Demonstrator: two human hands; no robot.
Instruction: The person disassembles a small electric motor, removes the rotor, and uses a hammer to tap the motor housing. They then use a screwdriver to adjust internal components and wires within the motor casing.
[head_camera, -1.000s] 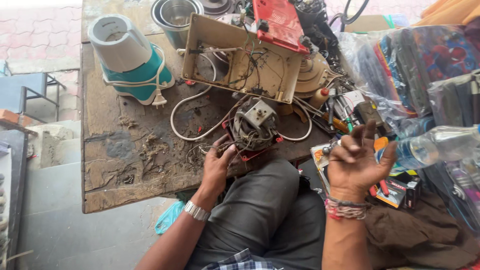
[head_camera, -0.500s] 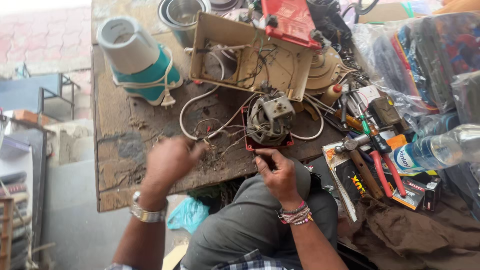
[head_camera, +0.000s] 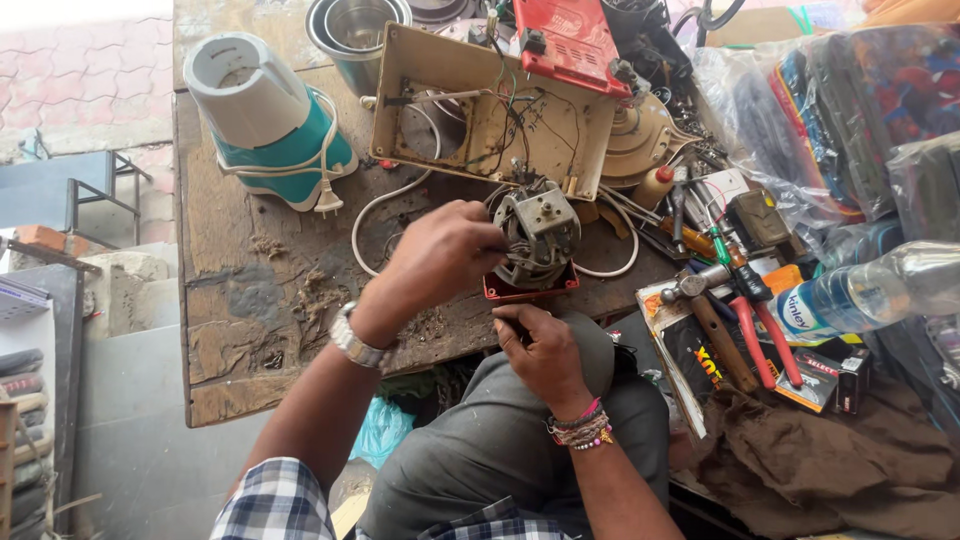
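A grey electric motor (head_camera: 545, 228) with copper windings stands on a red square base (head_camera: 528, 291) near the front edge of a worn wooden bench (head_camera: 235, 320). My left hand (head_camera: 440, 255) reaches in from the left, and its fingers grip the side of the motor. My right hand (head_camera: 540, 350) is just in front of the red base, fingers pinched on a small dark tool whose tip points at the base. A white cable (head_camera: 385, 200) loops around the motor.
Behind the motor lie an open beige appliance housing (head_camera: 470, 110) with loose wires and a red cover (head_camera: 565, 40). A white and teal mixer base (head_camera: 265, 120) stands at the left. A hammer and red-handled pliers (head_camera: 750, 320), a plastic bottle (head_camera: 880, 285) and bags crowd the right.
My left hand has moved right from the bare bench onto the motor. My right hand came in from the tools at the right to the front of the red base.
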